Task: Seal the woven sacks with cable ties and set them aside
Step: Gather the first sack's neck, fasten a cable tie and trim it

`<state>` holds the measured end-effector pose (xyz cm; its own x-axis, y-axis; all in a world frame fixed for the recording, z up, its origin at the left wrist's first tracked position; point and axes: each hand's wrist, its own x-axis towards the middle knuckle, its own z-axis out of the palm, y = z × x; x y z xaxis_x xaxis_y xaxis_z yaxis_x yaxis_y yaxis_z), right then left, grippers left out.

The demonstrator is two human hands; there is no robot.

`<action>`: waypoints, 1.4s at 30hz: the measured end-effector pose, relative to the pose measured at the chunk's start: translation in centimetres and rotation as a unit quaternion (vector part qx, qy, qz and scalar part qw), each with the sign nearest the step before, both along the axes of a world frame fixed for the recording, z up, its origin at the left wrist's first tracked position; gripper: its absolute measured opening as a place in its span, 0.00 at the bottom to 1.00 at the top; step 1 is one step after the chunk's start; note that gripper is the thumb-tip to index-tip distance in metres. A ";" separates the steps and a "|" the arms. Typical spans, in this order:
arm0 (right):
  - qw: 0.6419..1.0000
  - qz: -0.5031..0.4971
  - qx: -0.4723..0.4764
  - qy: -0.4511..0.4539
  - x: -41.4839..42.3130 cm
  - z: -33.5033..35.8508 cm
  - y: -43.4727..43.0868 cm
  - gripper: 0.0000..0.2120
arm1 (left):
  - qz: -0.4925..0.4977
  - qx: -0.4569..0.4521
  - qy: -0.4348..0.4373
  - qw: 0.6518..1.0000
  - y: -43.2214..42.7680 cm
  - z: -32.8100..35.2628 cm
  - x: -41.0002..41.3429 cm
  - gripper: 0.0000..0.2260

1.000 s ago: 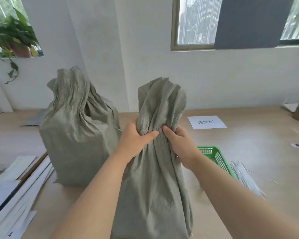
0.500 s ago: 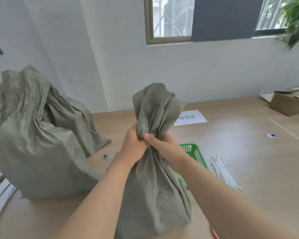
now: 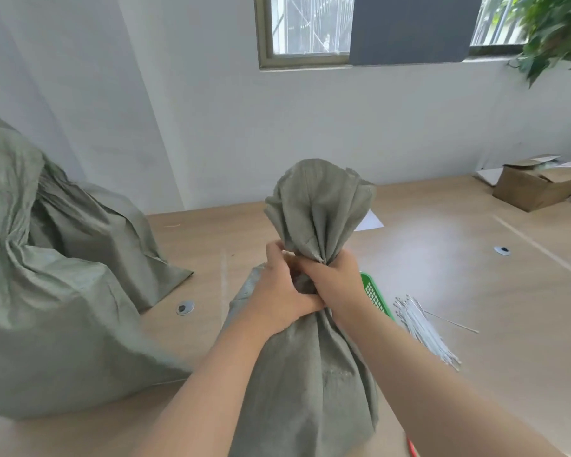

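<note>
A grey-green woven sack (image 3: 310, 384) stands upright on the wooden table in front of me. Its mouth is gathered into a tight neck, with the loose top fanning out above. My left hand (image 3: 277, 291) and my right hand (image 3: 335, 280) both clench that neck, thumbs touching. A bundle of white cable ties (image 3: 422, 331) lies on the table to the right of the sack, apart from both hands. No tie shows around the neck.
A larger woven sack (image 3: 47, 291) stands at the left, with another slumped behind it. A green plastic basket (image 3: 374, 293) peeks out behind my right wrist. A white sheet (image 3: 368, 223) lies behind the sack, a cardboard box (image 3: 534, 184) sits far right, and two cable grommets sit in the tabletop.
My hands have squeezed the sack's neck tighter and moved closer together. The view has swung right, so the large sack now sits at the left edge.
</note>
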<state>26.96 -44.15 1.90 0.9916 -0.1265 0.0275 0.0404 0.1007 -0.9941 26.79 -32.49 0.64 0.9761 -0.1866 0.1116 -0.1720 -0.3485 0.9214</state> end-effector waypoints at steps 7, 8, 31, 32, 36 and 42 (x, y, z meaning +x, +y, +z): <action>0.974 0.067 0.203 0.069 0.7 -0.1 -2.6 0.08 | 0.029 0.042 -0.014 0.999 -2.1 -0.4 0.4 0.53; 0.967 0.081 0.227 0.084 0.7 -0.1 -2.8 0.09 | 0.020 0.044 -0.003 0.999 -2.1 -0.3 0.0 0.56; 0.971 0.195 -0.087 -0.104 1.6 1.1 -1.2 0.07 | 0.073 0.151 0.096 0.981 -2.3 0.8 -0.1 0.10; 0.970 0.204 -0.089 -0.095 1.6 1.0 -1.5 0.09 | 0.088 0.149 0.095 0.980 -2.5 0.5 0.1 0.09; 0.967 0.238 -0.082 -0.042 2.7 -0.4 -4.6 0.22 | 0.108 0.138 0.117 0.978 -3.5 1.1 -0.1 0.10; 0.976 0.199 -0.078 0.050 3.7 -6.2 -13.1 0.23 | 0.159 0.092 0.132 0.974 -4.2 0.4 0.8 0.05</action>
<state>30.71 -57.22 -4.33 0.9599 0.2674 -0.0841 -0.0691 -0.0651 -0.9955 27.58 -36.67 1.08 0.9778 0.1373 -0.1586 0.2070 -0.5096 0.8352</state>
